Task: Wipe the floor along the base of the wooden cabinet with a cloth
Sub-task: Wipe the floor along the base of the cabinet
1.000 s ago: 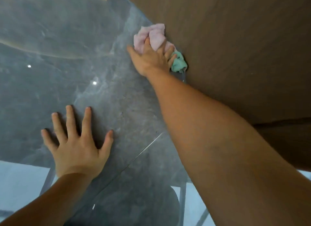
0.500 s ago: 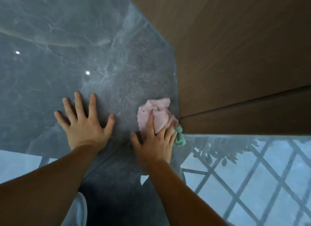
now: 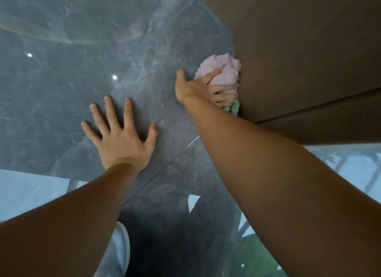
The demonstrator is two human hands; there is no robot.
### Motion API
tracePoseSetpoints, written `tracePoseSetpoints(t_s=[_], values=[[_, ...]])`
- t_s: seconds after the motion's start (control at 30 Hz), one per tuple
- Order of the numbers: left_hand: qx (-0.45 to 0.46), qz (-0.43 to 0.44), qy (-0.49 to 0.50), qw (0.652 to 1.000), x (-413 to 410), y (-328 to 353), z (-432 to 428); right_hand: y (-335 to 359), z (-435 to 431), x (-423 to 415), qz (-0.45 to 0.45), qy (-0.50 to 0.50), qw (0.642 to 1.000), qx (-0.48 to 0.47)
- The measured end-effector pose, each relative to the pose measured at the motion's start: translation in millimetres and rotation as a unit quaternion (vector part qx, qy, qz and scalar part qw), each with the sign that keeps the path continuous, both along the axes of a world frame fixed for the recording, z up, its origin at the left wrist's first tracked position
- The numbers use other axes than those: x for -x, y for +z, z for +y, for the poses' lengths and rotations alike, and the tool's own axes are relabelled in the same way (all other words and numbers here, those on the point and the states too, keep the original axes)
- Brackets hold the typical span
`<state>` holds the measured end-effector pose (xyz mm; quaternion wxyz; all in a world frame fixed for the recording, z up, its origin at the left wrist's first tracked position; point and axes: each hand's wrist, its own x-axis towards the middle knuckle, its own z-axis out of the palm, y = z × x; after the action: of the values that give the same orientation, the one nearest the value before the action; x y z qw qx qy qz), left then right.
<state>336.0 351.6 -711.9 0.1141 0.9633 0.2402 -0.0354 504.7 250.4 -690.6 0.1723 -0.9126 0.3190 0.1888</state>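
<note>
- The floor (image 3: pixel 61 87) is glossy grey marble-look tile, filling the left and middle of the view; a thin grout line runs diagonally across it between the two forearms, and it mirrors two small ceiling lights and a window grid near its bottom right.
- The cabinet (image 3: pixel 309 50) is brown wood, standing along the floor's right edge; a dark seam crosses its face low on the right.
- The right hand (image 3: pixel 198 87) reaches forward to the cabinet's base, palm down on the cloth. Its fingers are slightly spread and curled over the fabric, pressing it down, with the thumb stretched out to the left onto bare tile.
- The left hand (image 3: pixel 123 140) lies flat on the floor, well left of the cloth, fingers splayed wide and thumb out to the right, holding nothing.
- The cloth (image 3: pixel 224 70) is bunched, fluffy pink with a green part showing at its near end. It sits on the floor, touching the cabinet's bottom edge, under the right hand's fingers.
</note>
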Motion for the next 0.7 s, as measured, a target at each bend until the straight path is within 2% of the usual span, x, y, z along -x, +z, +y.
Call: tracePoseSetpoints(t_s=[0.1, 0.17, 0.23, 0.3, 0.37, 0.43, 0.5, 0.57, 0.63, 0.7], values=[[-0.004, -0.020, 0.001, 1.000, 2, -3, 0, 13, 4, -46, 0.003, -0.072, 0.996, -0.049], [-0.005, -0.026, -0.004, 1.000, 1, -4, -2, 18, 1, -69, 0.029, -0.042, 0.994, -0.101], [-0.004, -0.024, -0.005, 1.000, 0, -4, -1, 16, -5, -57, 0.023, 0.018, 0.997, -0.069], [-0.008, -0.020, -0.002, 1.000, 1, -5, 1, 9, -18, -8, -0.039, 0.136, 0.990, 0.010], [-0.011, -0.015, -0.003, 1.000, 1, -6, 1, 2, -42, 56, -0.100, 0.244, 0.964, 0.040], [-0.012, -0.015, -0.003, 1.000, -1, -6, 0, -1, -69, 118, -0.119, 0.235, 0.964, 0.039], [-0.011, -0.013, -0.003, 1.000, -1, -4, 0, 0, -79, 180, -0.084, 0.183, 0.979, 0.021], [-0.011, -0.017, -0.004, 1.000, 1, -5, 1, 7, -77, 231, -0.064, 0.173, 0.983, 0.012], [-0.017, -0.026, -0.005, 0.999, 1, -8, 2, 8, -75, 254, -0.068, 0.168, 0.983, 0.022], [-0.019, -0.033, -0.004, 0.999, 1, -11, 3, 6, -72, 240, -0.059, 0.167, 0.984, 0.012]])
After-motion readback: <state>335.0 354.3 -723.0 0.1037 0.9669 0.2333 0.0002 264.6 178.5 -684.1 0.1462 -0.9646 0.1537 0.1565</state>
